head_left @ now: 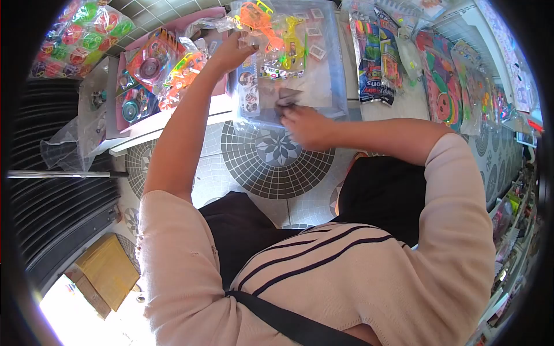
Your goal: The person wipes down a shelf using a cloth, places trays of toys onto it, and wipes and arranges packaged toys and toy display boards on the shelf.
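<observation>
My left hand (232, 55) is at the left rim of a clear plastic bin (339, 86). Its fingers are closed at the edge of a bagged orange toy helicopter (257, 20). A bagged yellow toy (293, 43) lies beside the helicopter, over the bin's upper part. My right hand (309, 127) is at the bin's near side, closed on a dark, crumpled cloth (287, 99) that is blurred by motion. Small clear square cases (316, 52) lie along the bin's right side. A strip with round pictures (249, 92) shows at its left.
Left of the bin, a pink box (122, 95) holds bagged toys. Bagged colourful balls (86, 37) are at the upper left. Toy packets (378, 63) lie to the right, by more bagged toys (441, 86). A cardboard box (107, 274) stands on the floor at lower left.
</observation>
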The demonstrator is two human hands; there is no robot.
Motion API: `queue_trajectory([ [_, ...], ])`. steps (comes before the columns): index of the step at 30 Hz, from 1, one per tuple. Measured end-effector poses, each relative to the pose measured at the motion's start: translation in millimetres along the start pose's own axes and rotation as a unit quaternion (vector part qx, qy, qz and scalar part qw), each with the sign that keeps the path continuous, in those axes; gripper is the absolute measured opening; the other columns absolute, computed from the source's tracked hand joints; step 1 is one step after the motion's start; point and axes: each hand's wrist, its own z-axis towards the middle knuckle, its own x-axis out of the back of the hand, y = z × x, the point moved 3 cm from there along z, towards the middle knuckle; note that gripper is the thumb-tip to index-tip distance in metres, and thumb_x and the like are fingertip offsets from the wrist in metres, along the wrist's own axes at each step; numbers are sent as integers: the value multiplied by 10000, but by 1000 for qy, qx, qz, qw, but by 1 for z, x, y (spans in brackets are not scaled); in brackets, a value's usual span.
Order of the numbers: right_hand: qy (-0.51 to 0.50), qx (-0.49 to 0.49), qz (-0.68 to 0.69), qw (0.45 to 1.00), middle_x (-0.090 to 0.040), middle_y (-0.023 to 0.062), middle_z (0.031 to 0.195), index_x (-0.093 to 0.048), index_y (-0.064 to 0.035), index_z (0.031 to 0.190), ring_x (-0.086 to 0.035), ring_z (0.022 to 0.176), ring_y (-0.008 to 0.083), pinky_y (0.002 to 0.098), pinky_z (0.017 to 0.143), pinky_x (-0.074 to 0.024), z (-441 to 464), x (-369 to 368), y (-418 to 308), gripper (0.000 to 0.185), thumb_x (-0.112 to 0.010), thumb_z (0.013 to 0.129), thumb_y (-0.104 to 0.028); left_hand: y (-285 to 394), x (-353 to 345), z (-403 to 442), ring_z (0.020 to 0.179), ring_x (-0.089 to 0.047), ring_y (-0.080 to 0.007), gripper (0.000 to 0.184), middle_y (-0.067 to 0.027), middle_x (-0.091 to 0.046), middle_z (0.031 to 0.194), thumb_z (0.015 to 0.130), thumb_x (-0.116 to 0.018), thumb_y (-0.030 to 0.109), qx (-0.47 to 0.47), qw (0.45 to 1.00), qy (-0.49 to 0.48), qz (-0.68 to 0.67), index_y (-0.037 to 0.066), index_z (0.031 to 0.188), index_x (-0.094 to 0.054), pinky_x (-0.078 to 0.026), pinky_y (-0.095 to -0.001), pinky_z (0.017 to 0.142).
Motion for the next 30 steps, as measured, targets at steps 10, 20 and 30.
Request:
queue_trajectory([
  [10,-108,-64,-96,987,-546,119,1024,-560,-43,1008,-523,1013,268,424,860,-427,16,31,107,246,-476,794,-132,-3,-26,-3,1168,-459,-372,686,-237,-468,1260,775,-654,390,-83,963,-142,212,11,1288,-402,-365,-414,986],
  [20,-294,-256,493,778,-641,102,866,-621,-1,955,-604,801,197,310,722,-478,39,35,41,320,-538,653,-68,16,-49,-24,1250,-324,-430,776,-276,-311,1364,684,-751,302,-60,912,-99,393,0,1296,-381,-331,-437,1027],
  [30,-367,-322,386,783,-611,75,719,-621,11,896,-586,697,144,303,634,-497,41,111,97,254,-520,675,-64,21,-37,-24,1306,-237,-426,952,-273,-196,1424,617,-794,300,-55,895,-183,403,57,1380,-278,-297,-444,1053],
])
